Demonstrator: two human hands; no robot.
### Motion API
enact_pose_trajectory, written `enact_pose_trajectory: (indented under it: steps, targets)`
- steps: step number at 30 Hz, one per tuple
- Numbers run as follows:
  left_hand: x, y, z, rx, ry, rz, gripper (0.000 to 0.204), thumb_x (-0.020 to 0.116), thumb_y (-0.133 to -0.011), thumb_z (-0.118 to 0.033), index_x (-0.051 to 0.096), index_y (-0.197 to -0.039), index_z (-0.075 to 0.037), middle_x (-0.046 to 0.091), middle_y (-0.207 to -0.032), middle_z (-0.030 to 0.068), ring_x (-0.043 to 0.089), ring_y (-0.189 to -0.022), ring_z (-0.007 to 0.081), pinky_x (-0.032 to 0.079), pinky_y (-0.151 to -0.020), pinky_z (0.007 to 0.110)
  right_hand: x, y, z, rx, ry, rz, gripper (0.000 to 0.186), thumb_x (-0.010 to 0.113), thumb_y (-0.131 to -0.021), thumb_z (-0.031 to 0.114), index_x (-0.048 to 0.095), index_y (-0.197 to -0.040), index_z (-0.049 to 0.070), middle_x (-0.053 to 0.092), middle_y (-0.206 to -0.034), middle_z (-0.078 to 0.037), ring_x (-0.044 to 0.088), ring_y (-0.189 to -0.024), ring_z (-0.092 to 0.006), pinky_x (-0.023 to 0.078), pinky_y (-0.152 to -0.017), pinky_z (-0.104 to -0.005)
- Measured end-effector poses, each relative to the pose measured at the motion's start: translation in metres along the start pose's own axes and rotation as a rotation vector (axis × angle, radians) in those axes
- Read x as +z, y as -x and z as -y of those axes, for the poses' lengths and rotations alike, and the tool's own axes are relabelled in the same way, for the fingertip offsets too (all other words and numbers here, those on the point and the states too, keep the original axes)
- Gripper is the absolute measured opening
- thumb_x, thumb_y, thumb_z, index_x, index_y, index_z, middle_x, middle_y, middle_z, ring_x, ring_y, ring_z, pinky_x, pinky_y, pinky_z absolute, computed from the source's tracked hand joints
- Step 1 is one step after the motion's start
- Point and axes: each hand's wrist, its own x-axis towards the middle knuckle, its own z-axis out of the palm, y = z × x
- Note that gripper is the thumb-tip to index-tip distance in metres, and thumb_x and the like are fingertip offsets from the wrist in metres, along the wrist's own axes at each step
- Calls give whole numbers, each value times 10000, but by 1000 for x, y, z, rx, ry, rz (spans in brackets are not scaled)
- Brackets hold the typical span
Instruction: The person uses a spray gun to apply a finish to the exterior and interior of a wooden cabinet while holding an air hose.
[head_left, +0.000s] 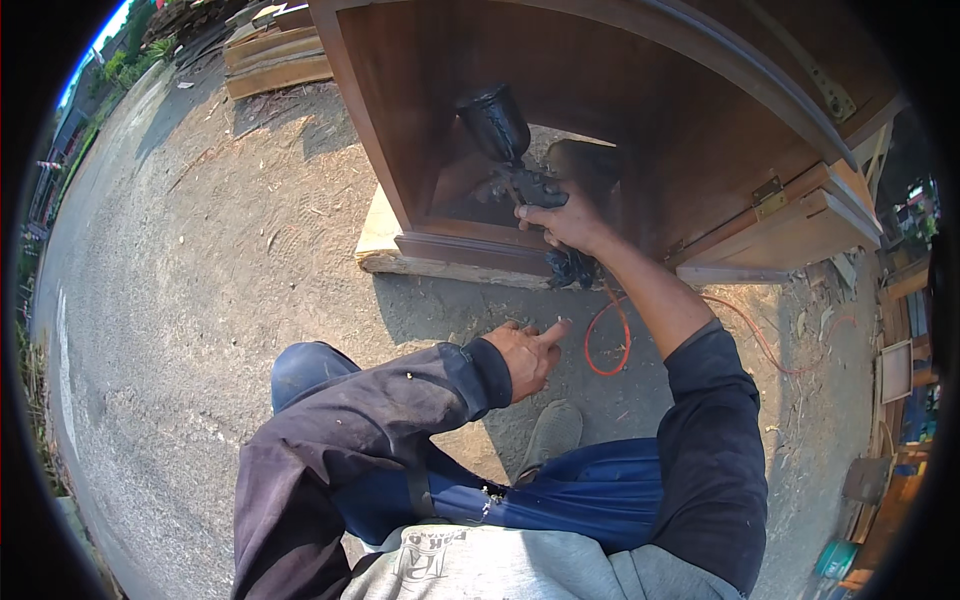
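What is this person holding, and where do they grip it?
The right hand grips a black spray gun by its handle, below the cup, aimed into the brown wooden cabinet. The left hand holds nothing.

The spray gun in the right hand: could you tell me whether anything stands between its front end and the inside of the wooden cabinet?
Nothing visible does. The right hand holds the spray gun inside the open wooden cabinet, open space ahead. The orange hose trails behind on the ground; the left hand hangs lower, empty.
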Motion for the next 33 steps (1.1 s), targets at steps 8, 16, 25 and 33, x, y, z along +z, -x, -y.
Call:
enact_pose_trajectory:
  steps: [8,16,25,33]
  targets:
    - [0,1,1,2,-7,-21,456,703,-859,-314,623,-1164,16,380,-1451,172,637,-1076,301,544,-911,445,8,0,-7,67,60,17,258,744,-873,155,650,-1067,15,690,-753,-62,494,-471,-67,382,-408,-257]
    - [1,-5,-1,14,-18,-18,451,705,-854,-313,623,-1156,13,372,-1452,172,648,-1061,296,545,-909,442,3,25,49,-174,-245,41,205,701,-912,99,653,-1086,1,694,-866,-87,587,-602,-76,410,-425,-218]
    - [5,-6,-5,-9,-5,29,436,711,-849,-310,639,-1146,1,361,-1467,156,641,-1077,307,535,-938,456,-11,44,106,-599,-629,67,285,659,-932,97,613,-1197,5,685,-994,-111,685,-897,-206,455,-477,-228]
    - [6,-5,-15,-2,5,77,465,708,-856,-317,634,-1180,9,345,-1474,165,614,-1133,310,526,-947,453,-2,47,106,-630,-729,110,313,648,-937,88,583,-1233,10,684,-1003,-116,681,-920,-213,460,-470,-236]
